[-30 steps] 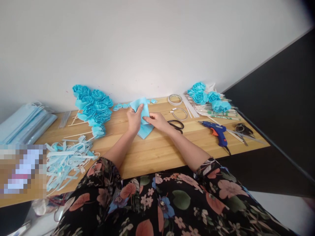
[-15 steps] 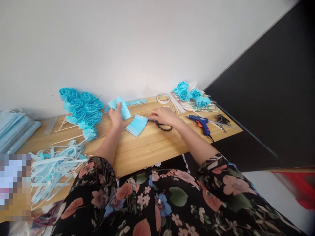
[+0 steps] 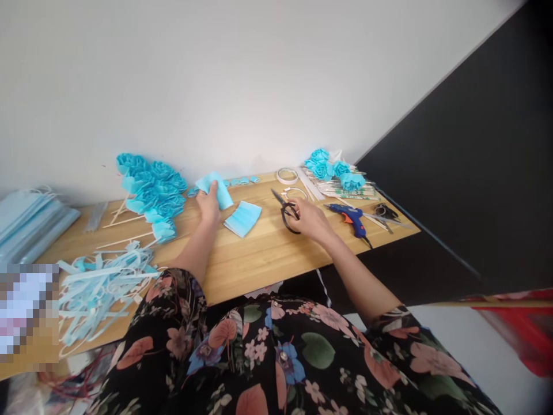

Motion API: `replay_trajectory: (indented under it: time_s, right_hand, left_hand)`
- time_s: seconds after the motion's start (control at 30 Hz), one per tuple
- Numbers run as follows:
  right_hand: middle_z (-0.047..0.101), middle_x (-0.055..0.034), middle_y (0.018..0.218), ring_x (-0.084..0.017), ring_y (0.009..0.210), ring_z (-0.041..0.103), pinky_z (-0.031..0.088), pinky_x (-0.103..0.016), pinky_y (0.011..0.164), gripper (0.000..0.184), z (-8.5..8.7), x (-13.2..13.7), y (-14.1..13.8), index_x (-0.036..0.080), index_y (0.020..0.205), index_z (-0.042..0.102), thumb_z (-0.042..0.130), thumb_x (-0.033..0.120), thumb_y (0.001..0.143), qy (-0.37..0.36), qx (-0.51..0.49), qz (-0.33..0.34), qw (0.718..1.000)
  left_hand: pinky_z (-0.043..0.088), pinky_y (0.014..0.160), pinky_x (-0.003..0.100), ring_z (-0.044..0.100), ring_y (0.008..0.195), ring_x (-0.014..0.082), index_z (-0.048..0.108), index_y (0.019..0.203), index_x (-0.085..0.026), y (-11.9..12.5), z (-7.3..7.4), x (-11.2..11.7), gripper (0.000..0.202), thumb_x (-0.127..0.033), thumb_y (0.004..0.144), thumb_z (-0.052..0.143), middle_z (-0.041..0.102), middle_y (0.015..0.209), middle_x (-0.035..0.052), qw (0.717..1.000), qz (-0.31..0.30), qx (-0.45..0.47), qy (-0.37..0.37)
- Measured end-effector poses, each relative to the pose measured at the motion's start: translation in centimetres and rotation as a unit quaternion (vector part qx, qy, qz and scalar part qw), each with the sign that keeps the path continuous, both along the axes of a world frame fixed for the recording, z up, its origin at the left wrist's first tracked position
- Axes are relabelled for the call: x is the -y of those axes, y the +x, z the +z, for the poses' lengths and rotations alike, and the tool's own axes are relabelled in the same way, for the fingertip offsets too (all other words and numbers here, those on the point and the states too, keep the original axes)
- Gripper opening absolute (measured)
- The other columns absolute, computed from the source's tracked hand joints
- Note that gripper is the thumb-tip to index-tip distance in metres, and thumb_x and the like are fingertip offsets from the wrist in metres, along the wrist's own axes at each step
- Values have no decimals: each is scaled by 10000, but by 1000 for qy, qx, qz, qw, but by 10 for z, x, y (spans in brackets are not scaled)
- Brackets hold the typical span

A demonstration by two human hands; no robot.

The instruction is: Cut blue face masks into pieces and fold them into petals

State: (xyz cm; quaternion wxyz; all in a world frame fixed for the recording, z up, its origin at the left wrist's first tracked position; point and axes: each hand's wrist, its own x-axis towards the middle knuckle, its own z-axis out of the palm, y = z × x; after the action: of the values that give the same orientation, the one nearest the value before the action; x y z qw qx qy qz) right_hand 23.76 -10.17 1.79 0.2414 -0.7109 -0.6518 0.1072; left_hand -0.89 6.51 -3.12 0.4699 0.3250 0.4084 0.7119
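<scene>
My left hand (image 3: 208, 202) grips a folded light-blue piece of mask fabric (image 3: 222, 191), thumb on top, a little above the wooden table (image 3: 254, 262). Another light-blue fabric piece (image 3: 242, 219) lies flat on the table between my hands. My right hand (image 3: 309, 219) is closed on black-handled scissors (image 3: 290, 216), their blades pointing away to the upper left. Behind my left hand, several small rolled blue pieces (image 3: 244, 180) lie in a row near the wall.
Blue fabric flowers (image 3: 155, 187) on sticks lie at left, beside a heap of cut strips (image 3: 106, 288) and stacked masks (image 3: 32, 222). A tape roll (image 3: 287, 175), more blue flowers (image 3: 322, 163) and a blue glue gun (image 3: 352, 216) occupy the right side.
My right hand has moved right and lifted the scissors from beside the flat fabric piece, turning their blades away from me. My left hand keeps its hold on the fabric.
</scene>
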Motion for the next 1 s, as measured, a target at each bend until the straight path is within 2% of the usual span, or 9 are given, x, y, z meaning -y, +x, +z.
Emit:
replay_trajectory:
  time_s: [0.1, 0.17, 0.23, 0.37, 0.5, 0.63, 0.73, 0.83, 1.0]
  right_hand:
    - [648, -9, 803, -176, 724, 631, 531, -332, 727, 472, 7, 2, -1, 199, 1197, 600, 709, 339, 759, 52, -279, 10, 959]
    - [618, 18, 694, -159, 607, 604, 523, -314, 612, 478, 7, 5, -12, 200, 1154, 608, 731, 435, 757, 14, -434, 43, 900]
    - [672, -28, 750, -170, 621, 643, 536, -319, 590, 481, 3, 8, -28, 181, 1119, 638, 721, 504, 772, -55, -547, 65, 833]
    - [722, -68, 821, -159, 663, 665, 536, -277, 575, 480, -6, 7, -59, 174, 1133, 650, 766, 440, 751, -122, -671, 54, 730]
    - [643, 18, 728, -65, 537, 527, 504, -207, 539, 460, -8, 1, -74, 203, 1156, 658, 783, 369, 745, -181, -714, 81, 671]
    - [522, 66, 654, -40, 477, 377, 545, -232, 620, 425, -7, -2, -85, 202, 1088, 678, 752, 490, 784, -195, -719, 98, 660]
    - [548, 41, 696, -80, 544, 459, 566, -309, 740, 524, -10, -4, -93, 210, 1089, 658, 675, 646, 798, -165, -706, 139, 675]
    - [615, -22, 783, -150, 675, 575, 554, -368, 754, 659, -12, -7, -100, 201, 1081, 639, 590, 777, 765, -183, -691, 206, 668]
    - [628, -28, 814, -136, 633, 555, 513, -294, 599, 573, -13, -9, -103, 201, 1094, 653, 645, 685, 786, -210, -658, 226, 686]
  left_hand:
    - [505, 712, 226, 604, 747, 117, 596, 796, -194, 4, 2, 2, 409, -456, 613, 851, 644, 782, -11, 1000, -10, 24, 2]
    - [501, 713, 231, 612, 759, 126, 596, 787, -187, 6, 5, 5, 433, -477, 600, 858, 647, 784, 0, 999, -10, 33, -4]
    - [493, 703, 232, 614, 752, 128, 596, 796, -182, 8, 8, 7, 447, -488, 599, 855, 640, 776, 3, 999, -16, 39, -16]
    - [488, 695, 239, 605, 737, 127, 593, 818, -187, 8, 8, 8, 453, -473, 594, 863, 636, 787, 0, 997, -29, 61, -36]
    - [501, 757, 246, 612, 775, 122, 612, 842, -195, 5, 4, 3, 434, -419, 586, 882, 652, 834, -2, 993, -39, 110, -28]
    - [505, 749, 252, 617, 759, 121, 597, 839, -206, 4, 4, 2, 420, -424, 611, 874, 647, 803, -14, 989, -51, 134, -42]
    - [504, 731, 250, 628, 741, 124, 584, 838, -210, 4, 5, 3, 423, -439, 621, 866, 645, 767, -21, 986, -60, 142, -62]
    - [505, 722, 249, 641, 730, 127, 590, 844, -204, 4, 8, 5, 422, -425, 618, 871, 659, 750, -21, 982, -65, 160, -72]
    - [504, 716, 245, 643, 706, 120, 592, 843, -199, 5, 18, 8, 401, -394, 629, 870, 658, 728, -32, 979, -66, 178, -71]
